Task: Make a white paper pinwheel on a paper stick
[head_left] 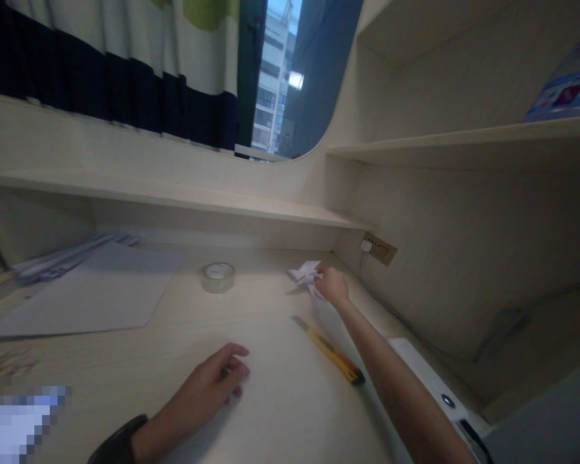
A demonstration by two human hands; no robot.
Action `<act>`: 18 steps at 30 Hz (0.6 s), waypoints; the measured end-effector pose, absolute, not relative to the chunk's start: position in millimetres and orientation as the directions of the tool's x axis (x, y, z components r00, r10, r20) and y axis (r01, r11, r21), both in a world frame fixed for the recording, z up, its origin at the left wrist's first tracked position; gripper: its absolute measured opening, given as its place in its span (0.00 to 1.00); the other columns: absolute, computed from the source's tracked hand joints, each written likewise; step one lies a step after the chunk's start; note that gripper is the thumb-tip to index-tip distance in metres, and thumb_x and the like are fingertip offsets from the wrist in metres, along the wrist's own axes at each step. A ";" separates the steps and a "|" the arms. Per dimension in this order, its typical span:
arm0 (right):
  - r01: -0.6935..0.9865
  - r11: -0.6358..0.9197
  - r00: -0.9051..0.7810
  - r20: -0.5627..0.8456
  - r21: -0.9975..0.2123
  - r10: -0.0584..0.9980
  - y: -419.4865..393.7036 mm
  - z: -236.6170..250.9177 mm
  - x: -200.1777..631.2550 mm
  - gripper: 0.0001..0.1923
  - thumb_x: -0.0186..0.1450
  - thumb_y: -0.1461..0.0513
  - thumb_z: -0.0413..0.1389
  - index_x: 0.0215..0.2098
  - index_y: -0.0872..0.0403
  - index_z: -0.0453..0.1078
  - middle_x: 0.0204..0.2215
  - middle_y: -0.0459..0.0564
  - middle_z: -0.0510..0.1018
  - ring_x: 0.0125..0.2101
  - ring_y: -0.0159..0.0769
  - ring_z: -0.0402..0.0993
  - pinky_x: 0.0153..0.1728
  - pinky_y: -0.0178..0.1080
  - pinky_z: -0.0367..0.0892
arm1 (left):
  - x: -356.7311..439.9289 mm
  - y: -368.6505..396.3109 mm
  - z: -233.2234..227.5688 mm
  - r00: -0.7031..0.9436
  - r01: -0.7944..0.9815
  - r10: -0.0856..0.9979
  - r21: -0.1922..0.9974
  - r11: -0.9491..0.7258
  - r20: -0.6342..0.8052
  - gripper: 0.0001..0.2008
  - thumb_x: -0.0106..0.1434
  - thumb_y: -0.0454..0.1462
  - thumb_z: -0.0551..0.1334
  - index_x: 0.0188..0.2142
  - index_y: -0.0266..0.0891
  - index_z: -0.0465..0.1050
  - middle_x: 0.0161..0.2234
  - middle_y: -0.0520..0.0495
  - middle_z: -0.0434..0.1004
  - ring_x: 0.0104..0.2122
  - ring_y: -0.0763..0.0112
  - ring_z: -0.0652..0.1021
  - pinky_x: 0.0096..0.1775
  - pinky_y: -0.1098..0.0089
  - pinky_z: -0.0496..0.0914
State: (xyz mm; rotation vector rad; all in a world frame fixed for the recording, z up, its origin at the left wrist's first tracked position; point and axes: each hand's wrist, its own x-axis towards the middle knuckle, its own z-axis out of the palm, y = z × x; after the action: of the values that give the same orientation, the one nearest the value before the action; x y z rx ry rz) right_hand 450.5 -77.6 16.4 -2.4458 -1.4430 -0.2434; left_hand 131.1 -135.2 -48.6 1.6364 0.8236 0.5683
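At the back right of the desk, my right hand (pixel 332 285) pinches a small white folded-paper piece (pixel 303 273) with several pointed flaps. Its lower part is partly hidden by my fingers. My left hand (pixel 217 377) is at the front middle of the desk, fingers apart and slightly curled, with nothing in it. Between the two arms lies a yellow utility knife (pixel 333 354), its blade out and pointing toward the back left. A roll of clear tape (pixel 218 277) lies flat behind my left hand.
White paper sheets (pixel 96 290) lie at the left, with a stack of papers (pixel 72 258) behind. A white device (pixel 425 374) sits beside my right forearm. A grey cable (pixel 391 310) runs from the wall socket (pixel 381 249). Low shelving (pixel 174 193) overhangs the desk's back.
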 end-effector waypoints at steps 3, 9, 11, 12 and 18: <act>0.914 -0.376 0.406 0.341 -0.155 0.848 -90.5 20.0 435.8 0.20 0.68 0.58 0.46 0.55 0.52 0.67 0.45 0.55 0.78 0.46 0.40 0.73 0.43 0.35 0.62 | 130.4 -133.5 -51.7 0.655 0.207 0.756 0.965 -0.158 -0.017 0.17 0.58 0.50 0.57 0.37 0.39 0.66 0.29 0.48 0.73 0.26 0.68 0.73 0.29 0.70 0.65; 0.983 -0.157 0.177 0.267 -0.093 0.947 -147.9 -6.4 401.8 0.14 0.65 0.58 0.52 0.45 0.51 0.74 0.41 0.53 0.79 0.41 0.41 0.74 0.40 0.36 0.62 | 131.0 -134.9 -56.5 0.669 0.320 0.735 0.851 -0.417 0.109 0.20 0.64 0.49 0.54 0.22 0.39 0.64 0.22 0.50 0.70 0.24 0.70 0.69 0.28 0.71 0.58; 0.989 -0.149 0.144 0.263 -0.003 0.954 -165.9 -15.8 399.3 0.16 0.67 0.56 0.48 0.45 0.53 0.73 0.41 0.56 0.78 0.42 0.42 0.73 0.40 0.37 0.62 | 131.3 -137.6 -56.4 0.682 0.379 0.725 0.804 -0.458 0.092 0.22 0.65 0.49 0.52 0.20 0.38 0.65 0.21 0.49 0.70 0.24 0.70 0.69 0.27 0.70 0.56; 0.989 -0.147 0.137 0.271 0.017 0.953 -173.0 -18.8 400.0 0.18 0.68 0.55 0.46 0.46 0.53 0.73 0.42 0.57 0.78 0.44 0.42 0.72 0.41 0.37 0.62 | 131.4 -139.3 -56.2 0.687 0.402 0.721 0.779 -0.481 0.090 0.22 0.66 0.48 0.52 0.21 0.38 0.65 0.22 0.49 0.70 0.24 0.69 0.69 0.28 0.70 0.56; 0.984 -0.181 0.179 0.185 -0.005 0.966 -192.2 -21.3 412.6 0.20 0.64 0.51 0.50 0.47 0.51 0.72 0.42 0.57 0.76 0.45 0.45 0.72 0.38 0.38 0.62 | 132.6 -149.1 -53.0 0.713 0.404 0.680 0.692 -0.598 0.170 0.06 0.63 0.35 0.54 0.31 0.39 0.67 0.30 0.50 0.73 0.29 0.70 0.71 0.31 0.71 0.60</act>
State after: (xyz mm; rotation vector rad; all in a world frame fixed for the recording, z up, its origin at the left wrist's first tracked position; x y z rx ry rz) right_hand 412.6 -192.2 -21.3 -2.3145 -1.9269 -0.2110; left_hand 132.6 -149.1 -53.0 2.2792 0.8201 0.5617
